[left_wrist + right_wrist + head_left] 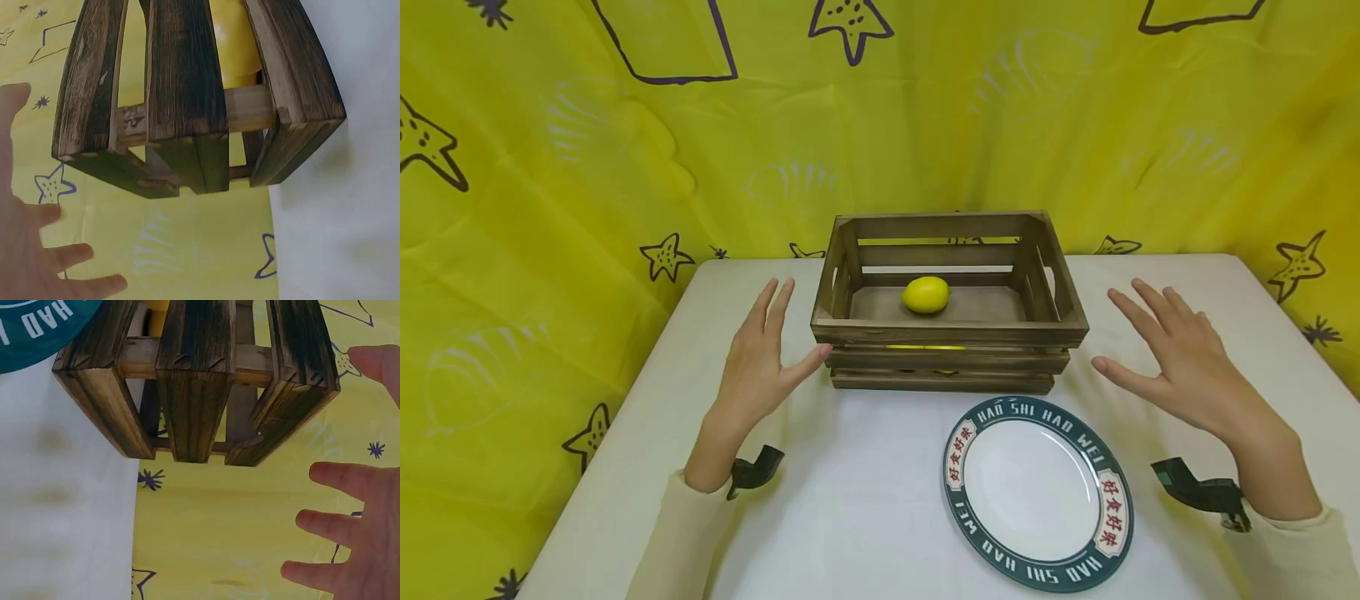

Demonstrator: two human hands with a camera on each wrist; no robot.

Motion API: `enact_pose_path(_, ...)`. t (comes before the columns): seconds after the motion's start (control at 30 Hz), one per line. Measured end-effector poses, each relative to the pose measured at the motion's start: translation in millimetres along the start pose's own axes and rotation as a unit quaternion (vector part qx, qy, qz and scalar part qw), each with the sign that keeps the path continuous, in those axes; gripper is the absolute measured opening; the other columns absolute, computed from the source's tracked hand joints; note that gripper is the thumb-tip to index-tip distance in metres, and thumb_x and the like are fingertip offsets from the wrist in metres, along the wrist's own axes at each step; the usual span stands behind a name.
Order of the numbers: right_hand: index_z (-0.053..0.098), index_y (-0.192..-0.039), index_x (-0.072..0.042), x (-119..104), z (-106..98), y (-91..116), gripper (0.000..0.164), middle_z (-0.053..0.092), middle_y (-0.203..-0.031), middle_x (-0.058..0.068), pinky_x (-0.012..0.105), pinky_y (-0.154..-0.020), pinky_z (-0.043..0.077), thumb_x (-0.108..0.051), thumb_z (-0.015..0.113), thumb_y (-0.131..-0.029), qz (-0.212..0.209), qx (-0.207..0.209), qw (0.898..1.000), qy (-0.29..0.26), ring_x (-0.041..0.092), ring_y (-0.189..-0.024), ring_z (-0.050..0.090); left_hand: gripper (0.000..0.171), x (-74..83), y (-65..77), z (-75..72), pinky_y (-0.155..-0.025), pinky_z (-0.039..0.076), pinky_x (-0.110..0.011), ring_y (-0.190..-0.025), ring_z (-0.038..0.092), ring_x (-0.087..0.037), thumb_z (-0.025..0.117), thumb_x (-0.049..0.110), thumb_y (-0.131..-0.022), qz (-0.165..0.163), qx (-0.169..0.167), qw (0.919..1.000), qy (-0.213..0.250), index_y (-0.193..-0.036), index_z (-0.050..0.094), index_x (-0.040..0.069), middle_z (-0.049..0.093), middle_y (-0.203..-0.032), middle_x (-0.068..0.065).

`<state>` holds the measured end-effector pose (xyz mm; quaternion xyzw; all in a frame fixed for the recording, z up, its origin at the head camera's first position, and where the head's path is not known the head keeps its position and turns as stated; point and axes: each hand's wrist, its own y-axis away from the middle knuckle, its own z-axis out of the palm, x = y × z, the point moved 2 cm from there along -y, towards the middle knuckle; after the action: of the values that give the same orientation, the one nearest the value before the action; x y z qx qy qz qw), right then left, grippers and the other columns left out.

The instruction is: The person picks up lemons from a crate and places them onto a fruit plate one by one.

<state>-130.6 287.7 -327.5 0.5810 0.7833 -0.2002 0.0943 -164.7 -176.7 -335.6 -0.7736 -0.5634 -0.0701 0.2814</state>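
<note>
A brown slatted wooden crate stands at the back of the white table, and a yellow lemon lies inside it. My left hand is raised by the crate's left end, fingers straight and thumb spread toward its front left corner. Off the right end hovers my right hand, fingers spread, holding nothing. In the left wrist view, the left fingers extend beside the crate's slats. The right wrist view shows the right fingers apart from the crate.
A round white plate with a green lettered rim lies in front of the crate, right of centre. Behind the white table hangs a yellow curtain with starfish and shell drawings. A dark wrist mount sits on each wrist.
</note>
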Motion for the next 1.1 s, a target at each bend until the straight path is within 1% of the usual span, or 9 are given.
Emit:
enact_pose_path(0.1,0.027,-0.154,-0.012,-4.0,0.2,0.2,0.086,0.013,-0.16,0.024,0.066,-0.113,-0.013,-0.033,0.073,-0.084,-0.024,0.023,0.999,-0.023,0.048,-0.146,-0.002,0.091,2.3,-2.1,1.9,-0.098,0.041,-0.064,-0.135,0.038,-0.04,0.065,0.044,-0.091,0.008,0.012,0.9984,0.054,-0.158,0.008,0.024,0.013,-0.162,-0.009)
enact_pose_path(0.17,0.033,-0.151,-0.01,-7.0,1.0,-0.1,0.086,0.017,-0.158,0.025,0.066,-0.113,-0.013,-0.029,0.077,-0.08,-0.049,0.044,0.997,-0.036,0.047,-0.146,-0.002,0.089,3.6,-3.5,3.4,-0.09,0.048,-0.063,-0.136,0.038,-0.039,0.064,0.042,-0.092,0.013,0.016,0.9957,0.09,-0.158,0.006,0.024,0.012,-0.162,-0.007)
enact_pose_path(0.33,0.045,-0.143,-0.006,-16.1,-3.0,-3.2,0.077,0.027,-0.153,0.026,0.07,-0.113,-0.005,-0.027,0.082,-0.078,-0.109,0.097,0.987,-0.071,0.048,-0.145,0.006,0.084,6.3,-10.5,7.3,-0.1,0.046,-0.054,-0.142,0.03,-0.032,0.066,0.035,-0.093,0.024,0.022,0.9855,0.167,-0.157,0.013,0.021,0.012,-0.161,-0.006)
enact_pose_path(0.47,0.051,-0.139,-0.006,-22.8,-11.2,-7.8,0.071,0.033,-0.151,0.023,0.076,-0.109,0.008,-0.017,0.083,-0.076,-0.121,0.107,0.983,-0.089,0.045,-0.144,0.015,0.082,8.0,-17.8,10.2,-0.103,0.045,-0.051,-0.14,0.033,-0.032,0.074,0.023,-0.087,0.023,0.034,0.9755,0.216,-0.153,0.027,0.013,0.017,-0.159,-0.008)
enact_pose_path(0.63,0.054,-0.137,-0.006,-30.1,-17.9,-17.9,0.068,0.037,-0.149,0.019,0.075,-0.108,0.019,-0.008,0.082,-0.074,-0.12,0.098,0.984,-0.084,0.044,-0.14,0.026,0.077,9.1,-22.6,15.1,-0.098,0.05,-0.049,-0.136,0.039,-0.034,0.079,0.013,-0.082,0.021,0.041,0.9683,0.245,-0.147,0.039,0.006,0.025,-0.156,-0.012)
enact_pose_path(0.83,0.059,-0.13,-0.003,-39.7,-17.5,-36.1,0.054,0.044,-0.144,0.019,0.071,-0.105,0.029,-0.008,0.078,-0.08,-0.146,0.121,0.977,-0.097,0.044,-0.133,0.035,0.067,7.0,-23.0,17.3,-0.095,0.053,-0.046,-0.131,0.048,-0.028,0.08,0.013,-0.082,-0.006,0.042,0.9619,0.27,-0.141,0.049,0.003,0.04,-0.148,-0.012)
enact_pose_path(0.97,0.062,-0.126,-0.003,-45.0,-18.3,-47.5,0.047,0.049,-0.14,0.017,0.055,-0.111,0.034,-0.005,0.076,-0.081,-0.16,0.137,0.973,-0.096,0.03,-0.134,0.04,0.067,8.8,-24.0,18.7,-0.094,0.053,-0.045,-0.127,0.052,-0.029,0.08,0.011,-0.082,-0.012,0.035,0.9571,0.287,-0.141,0.049,0.003,0.048,-0.141,-0.013)
enact_pose_path(1.07,0.062,-0.125,-0.003,-49.4,-18.7,-54.0,0.045,0.051,-0.138,0.016,0.053,-0.11,0.036,-0.003,0.074,-0.082,-0.161,0.137,0.973,-0.097,0.026,-0.131,0.043,0.067,10.8,-24.5,19.6,-0.094,0.053,-0.045,-0.126,0.053,-0.031,0.079,0.011,-0.082,-0.017,0.031,0.9547,0.295,-0.142,0.048,0.004,0.048,-0.141,-0.013)
enact_pose_path(1.1,0.062,-0.126,-0.003,-50.8,-18.8,-55.9,0.045,0.052,-0.137,0.016,0.056,-0.109,0.037,-0.002,0.074,-0.082,-0.162,0.136,0.972,-0.101,0.028,-0.131,0.043,0.068,11.2,-24.9,20.1,-0.094,0.054,-0.046,-0.126,0.053,-0.031,0.08,0.012,-0.082,-0.017,0.03,0.954,0.298,-0.142,0.048,0.004,0.048,-0.141,-0.013)
